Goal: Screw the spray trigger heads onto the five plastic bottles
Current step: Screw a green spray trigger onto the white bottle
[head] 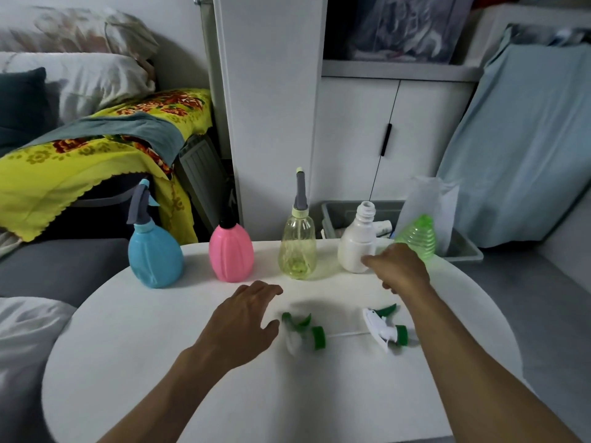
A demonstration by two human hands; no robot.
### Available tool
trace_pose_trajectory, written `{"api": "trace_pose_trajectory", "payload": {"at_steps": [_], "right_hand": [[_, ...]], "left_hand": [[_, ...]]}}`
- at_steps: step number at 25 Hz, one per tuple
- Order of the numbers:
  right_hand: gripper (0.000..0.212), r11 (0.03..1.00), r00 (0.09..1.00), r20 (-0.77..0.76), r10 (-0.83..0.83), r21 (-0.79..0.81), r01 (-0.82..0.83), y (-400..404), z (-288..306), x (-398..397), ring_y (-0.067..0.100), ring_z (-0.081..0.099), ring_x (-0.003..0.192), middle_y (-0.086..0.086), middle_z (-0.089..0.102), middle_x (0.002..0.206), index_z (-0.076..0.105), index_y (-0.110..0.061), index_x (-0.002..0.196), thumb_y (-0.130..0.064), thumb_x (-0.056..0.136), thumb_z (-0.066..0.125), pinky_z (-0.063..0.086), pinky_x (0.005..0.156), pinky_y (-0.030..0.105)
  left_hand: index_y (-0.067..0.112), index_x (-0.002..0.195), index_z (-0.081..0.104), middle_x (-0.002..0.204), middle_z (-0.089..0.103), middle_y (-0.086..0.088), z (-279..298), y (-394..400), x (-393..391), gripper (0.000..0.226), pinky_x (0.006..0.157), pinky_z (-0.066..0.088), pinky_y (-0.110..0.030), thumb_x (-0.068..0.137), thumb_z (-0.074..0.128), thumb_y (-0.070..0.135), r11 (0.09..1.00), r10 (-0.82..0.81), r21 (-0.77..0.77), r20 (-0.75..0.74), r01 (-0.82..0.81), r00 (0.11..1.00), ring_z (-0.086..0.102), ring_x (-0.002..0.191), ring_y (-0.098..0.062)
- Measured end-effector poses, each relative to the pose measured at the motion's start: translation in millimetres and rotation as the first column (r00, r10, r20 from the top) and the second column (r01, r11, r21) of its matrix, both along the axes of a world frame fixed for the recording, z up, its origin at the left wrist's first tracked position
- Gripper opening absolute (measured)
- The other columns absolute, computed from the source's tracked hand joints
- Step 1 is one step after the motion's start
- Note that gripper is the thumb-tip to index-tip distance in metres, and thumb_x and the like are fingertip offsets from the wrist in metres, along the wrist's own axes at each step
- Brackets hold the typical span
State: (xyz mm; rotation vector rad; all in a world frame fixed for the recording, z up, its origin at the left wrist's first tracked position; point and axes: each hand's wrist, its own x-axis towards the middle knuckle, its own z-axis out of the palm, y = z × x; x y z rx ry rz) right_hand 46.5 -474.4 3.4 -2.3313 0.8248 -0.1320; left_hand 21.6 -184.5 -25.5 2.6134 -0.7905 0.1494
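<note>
Green-collared trigger heads, two in number, lie loose on the white table (134,362) between the person's forearms. The left hand (244,321), fingers spread and holding nothing, hovers just beside the nearer trigger head (303,332), which is blurred. The right hand (398,266), loosely curled and also empty so far as can be seen, reaches toward the table's far edge, just in front of the white bottle (359,244) and the green bottle (417,235); whether it touches either cannot be told. The second trigger head (385,330) lies under the right forearm. Along the far edge stand the blue bottle (155,254), pink bottle (231,251) and yellow bottle (297,247), each already capped. The white bottle's neck is open; the green bottle's neck is blurred. Judged good practice: steady one bottle upright, feed the dip tube straight into the neck, seat the collar level, then turn until snug, avoiding cross-threading.
</note>
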Motion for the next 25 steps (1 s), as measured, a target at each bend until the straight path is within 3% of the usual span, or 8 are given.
{"api": "trace_pose_trajectory", "payload": {"at_steps": [4,6,8,12,18,20,22,25], "right_hand": [[0.062,0.989,0.958,0.26,-0.118,0.119,0.09,2.4,0.6,14.6,0.029,0.063,0.099,0.004,0.063,0.111,0.051,-0.016,0.117,-0.047,0.07,0.077,0.044,0.074,0.034],[0.076,0.982,0.925,0.36,-0.121,0.178,0.059,3.6,4.8,27.1,0.031,0.059,0.111,0.007,0.058,0.126,0.047,-0.015,0.129,-0.046,0.068,0.08,0.048,0.085,0.04],[0.076,0.989,0.898,0.432,-0.081,0.149,0.018,5.8,5.7,37.1,0.034,0.053,0.122,0.01,0.054,0.137,0.046,-0.017,0.138,-0.043,0.074,0.077,0.045,0.096,0.044],[0.037,0.984,0.859,0.511,0.007,0.15,-0.098,8.6,4.6,46.1,0.033,0.061,0.11,0.012,0.068,0.118,0.062,-0.013,0.119,-0.028,0.087,0.07,0.044,0.086,0.035],[0.027,0.979,0.778,0.619,-0.109,0.203,-0.025,17.0,35.6,-4.8,0.023,0.063,0.091,0.002,0.068,0.099,0.064,-0.019,0.102,-0.028,0.079,0.076,0.043,0.076,0.032],[0.026,0.979,0.759,0.652,0.003,0.154,-0.137,29.0,56.6,-30.5,0.014,0.065,0.085,-0.007,0.072,0.092,0.067,-0.022,0.098,-0.029,0.076,0.078,0.05,0.075,0.03],[0.022,0.923,0.721,0.669,0.181,0.138,-0.359,51.0,74.9,-58.4,0.001,0.066,0.078,-0.016,0.073,0.083,0.069,-0.027,0.092,-0.033,0.074,0.08,0.051,0.069,0.018],[0.021,0.716,0.654,0.702,0.281,0.3,-0.63,90.7,74.9,-92.1,0.004,0.07,0.08,-0.011,0.077,0.087,0.073,-0.031,0.091,-0.036,0.071,0.079,0.055,0.07,0.02]], "left_hand": [[0.027,0.138,0.046,0.136,0.053,0.01,-1.2,-2.4,1.0,0.052,0.096,0.041,-0.025,0.088,0.061,0.034,1.0,0.013,0.001,-0.003,-0.013,1.0,0.051,0.119,-0.013],[0.027,0.137,0.047,0.136,0.053,0.011,-0.3,-2.9,0.5,0.052,0.096,0.04,-0.023,0.088,0.061,0.035,1.0,0.02,-0.02,-0.004,-0.02,1.0,0.051,0.119,-0.011],[0.028,0.136,0.047,0.135,0.054,0.012,1.0,-2.8,-0.3,0.051,0.095,0.04,-0.022,0.088,0.061,0.036,1.0,0.017,-0.021,0.006,-0.016,1.0,0.052,0.119,-0.01],[0.028,0.136,0.048,0.134,0.054,0.013,4.1,2.9,-2.2,0.051,0.094,0.041,-0.022,0.088,0.062,0.035,0.999,0.01,-0.045,0.025,-0.008,1.0,0.052,0.117,-0.01],[0.024,0.131,0.053,0.122,0.062,0.007,24.6,6.0,-15.0,0.05,0.091,0.048,-0.029,0.084,0.07,0.03,0.982,0.034,-0.187,-0.009,-0.035,0.999,0.059,0.109,-0.01],[0.026,0.134,0.049,0.118,0.062,0.008,34.3,3.8,-23.9,0.06,0.086,0.049,-0.027,0.08,0.075,0.032,0.963,0.026,-0.268,-0.005,-0.027,1.0,0.059,0.107,-0.011],[0.034,0.142,0.034,0.121,0.052,0.017,44.8,1.0,-33.4,0.085,0.087,0.045,-0.021,0.071,0.08,0.045,0.939,0.008,-0.343,-0.036,-0.02,0.999,0.053,0.11,-0.005],[0.044,0.143,0.026,0.122,0.046,0.028,58.4,-7.9,-47.9,0.108,0.082,0.038,-0.01,0.053,0.081,0.062,0.887,-0.065,-0.461,-0.121,0.002,0.99,0.049,0.109,0.005]]}}
